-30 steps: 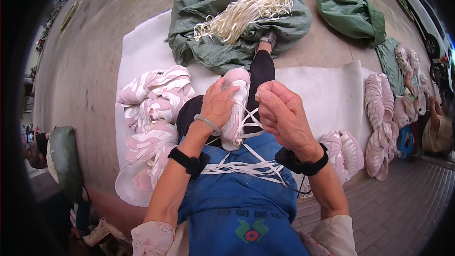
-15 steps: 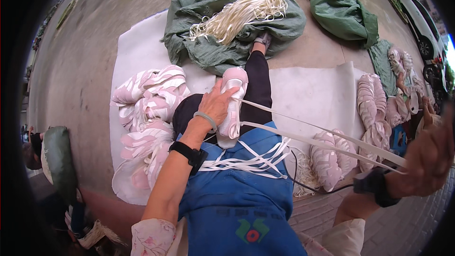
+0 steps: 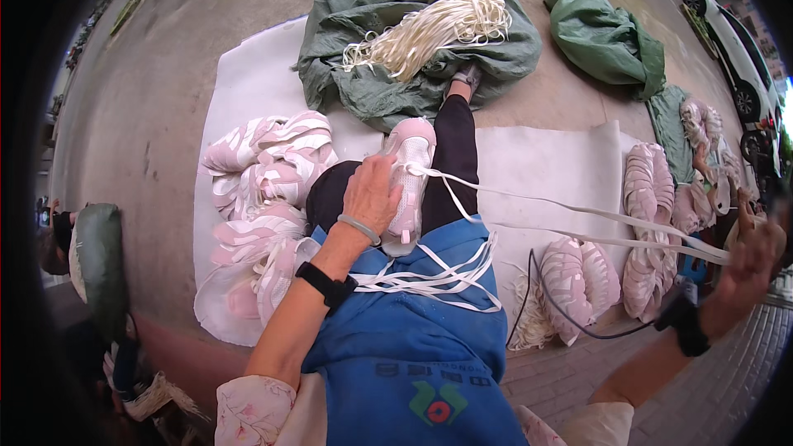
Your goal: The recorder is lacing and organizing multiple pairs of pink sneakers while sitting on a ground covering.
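Our left hand (image 3: pixel 373 194) is clasping the pink-and-white sneaker (image 3: pixel 417 151) steady. Our blurred right hand (image 3: pixel 747 263) is gripping the white shoelace (image 3: pixel 611 214); we are wanting both strands even.

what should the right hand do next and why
Probably draw the white shoelace tauter with the right hand while the left hand steadies the pink-and-white sneaker: the lace reaches out to the right hand, but sags in a loose bend beside the shoe.
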A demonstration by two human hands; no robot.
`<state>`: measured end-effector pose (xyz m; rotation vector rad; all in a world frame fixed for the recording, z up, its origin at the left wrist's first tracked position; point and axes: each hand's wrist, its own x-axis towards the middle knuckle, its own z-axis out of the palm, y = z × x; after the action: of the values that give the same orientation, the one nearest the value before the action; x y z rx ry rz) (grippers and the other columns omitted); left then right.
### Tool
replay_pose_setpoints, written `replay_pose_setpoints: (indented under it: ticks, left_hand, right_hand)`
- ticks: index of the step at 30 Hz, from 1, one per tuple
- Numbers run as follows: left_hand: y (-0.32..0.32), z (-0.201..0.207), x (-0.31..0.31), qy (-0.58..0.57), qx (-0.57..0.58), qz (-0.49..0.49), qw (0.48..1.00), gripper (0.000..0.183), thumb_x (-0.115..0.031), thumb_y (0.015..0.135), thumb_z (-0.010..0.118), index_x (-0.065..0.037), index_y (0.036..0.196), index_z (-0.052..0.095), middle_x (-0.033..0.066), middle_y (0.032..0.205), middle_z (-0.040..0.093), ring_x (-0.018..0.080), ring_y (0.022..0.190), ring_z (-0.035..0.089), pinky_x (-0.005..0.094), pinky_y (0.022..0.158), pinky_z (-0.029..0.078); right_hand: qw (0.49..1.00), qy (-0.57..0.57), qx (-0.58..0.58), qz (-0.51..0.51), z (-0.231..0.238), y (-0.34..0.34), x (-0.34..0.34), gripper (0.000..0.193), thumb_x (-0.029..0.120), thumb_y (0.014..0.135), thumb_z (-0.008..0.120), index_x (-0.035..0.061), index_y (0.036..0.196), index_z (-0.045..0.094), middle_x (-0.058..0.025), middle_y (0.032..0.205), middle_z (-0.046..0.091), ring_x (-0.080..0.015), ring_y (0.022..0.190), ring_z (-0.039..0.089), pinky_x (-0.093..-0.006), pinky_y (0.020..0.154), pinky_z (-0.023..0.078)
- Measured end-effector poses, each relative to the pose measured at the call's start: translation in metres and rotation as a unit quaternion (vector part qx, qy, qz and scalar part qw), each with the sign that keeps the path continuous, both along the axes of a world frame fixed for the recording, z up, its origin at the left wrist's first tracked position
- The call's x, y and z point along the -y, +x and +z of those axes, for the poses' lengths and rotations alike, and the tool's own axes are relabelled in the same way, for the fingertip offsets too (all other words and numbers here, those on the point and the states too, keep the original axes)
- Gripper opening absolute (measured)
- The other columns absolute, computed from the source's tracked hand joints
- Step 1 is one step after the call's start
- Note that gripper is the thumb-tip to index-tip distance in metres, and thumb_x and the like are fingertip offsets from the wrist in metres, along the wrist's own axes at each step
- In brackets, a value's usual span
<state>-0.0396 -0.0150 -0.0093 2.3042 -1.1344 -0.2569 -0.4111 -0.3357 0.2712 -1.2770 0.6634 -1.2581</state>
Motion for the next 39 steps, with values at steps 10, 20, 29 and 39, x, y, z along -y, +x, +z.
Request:
replay_pose_setpoints:
  ticks: [10,20,29,39]
  left_hand:
    - [-0.012,-0.008,-0.018,0.141,-0.116,0.038,0.982,0.032,-0.018,0.081,0.061,0.0,0.102,0.044,0.0252,0.099,0.056,0.0444,0.09,0.057,0.0497,0.08,0.047]
    - [-0.01,-0.017,-0.028,0.053,-0.144,0.043,0.987,0.032,-0.016,0.077,0.066,0.0,0.098,0.047,0.0183,0.088,0.054,0.0344,0.08,0.057,0.0419,0.073,0.047]
    - [-0.016,-0.015,-0.025,0.059,-0.106,0.066,0.99,0.024,-0.009,0.08,0.059,0.0,0.098,0.047,0.0228,0.093,0.054,0.042,0.087,0.056,0.0473,0.076,0.046]
    - [-0.013,-0.018,-0.022,0.075,-0.094,0.061,0.991,0.022,-0.006,0.08,0.055,0.0,0.099,0.045,0.0252,0.095,0.054,0.0443,0.089,0.055,0.0503,0.077,0.045]
  right_hand:
    - [0.741,-0.185,-0.461,0.452,-0.235,0.238,-0.166,0.026,0.022,0.082,0.063,-0.0037,0.083,0.061,-0.018,0.071,0.064,-0.0328,0.067,0.063,-0.0412,0.065,0.05]
    - [0.583,-0.314,-0.615,0.428,-0.279,0.253,-0.212,0.013,0.015,0.077,0.064,0.0027,0.077,0.068,-0.0187,0.078,0.067,-0.0314,0.075,0.068,-0.0397,0.065,0.055]
    - [0.617,-0.279,-0.628,0.384,-0.283,0.251,-0.216,0.017,0.019,0.077,0.062,0.0026,0.074,0.068,-0.0194,0.075,0.067,-0.0339,0.073,0.068,-0.0407,0.065,0.055]
    - [0.654,-0.28,-0.596,0.371,-0.288,0.253,-0.223,0.027,0.023,0.08,0.056,-0.0014,0.069,0.063,-0.0247,0.067,0.063,-0.04,0.066,0.065,-0.045,0.061,0.054]
